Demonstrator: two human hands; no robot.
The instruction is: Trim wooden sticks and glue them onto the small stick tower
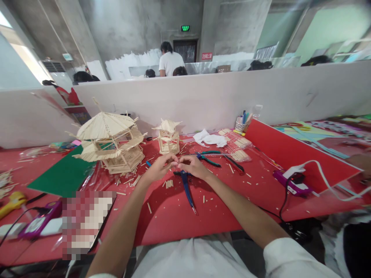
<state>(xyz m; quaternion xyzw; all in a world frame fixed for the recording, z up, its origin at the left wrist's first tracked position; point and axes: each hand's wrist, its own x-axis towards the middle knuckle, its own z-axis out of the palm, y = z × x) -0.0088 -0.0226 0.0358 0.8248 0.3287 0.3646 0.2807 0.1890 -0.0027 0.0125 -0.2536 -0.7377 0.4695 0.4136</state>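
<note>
My left hand (162, 166) and my right hand (192, 165) meet above the middle of the red table, fingertips pinched together. Whatever sits between the fingers is too small to make out. Just below them lies a blue-handled cutter (188, 191), and behind my right hand are pliers with teal handles (211, 158). A little pile of short wooden sticks (168, 183) rests beneath my left hand. Beyond the hands stands a small stick pavilion (168, 137); a larger stick pavilion (111, 143) with two roof tiers is to its left.
A red board (298, 154) leans at the right beside a purple power strip (292, 183). At left are a green board (65, 173), a yellow glue gun (13, 204) and another purple strip (40, 220). Stick packs (236, 143) and a white cloth (210, 138) lie at the back, before a partition (203, 100).
</note>
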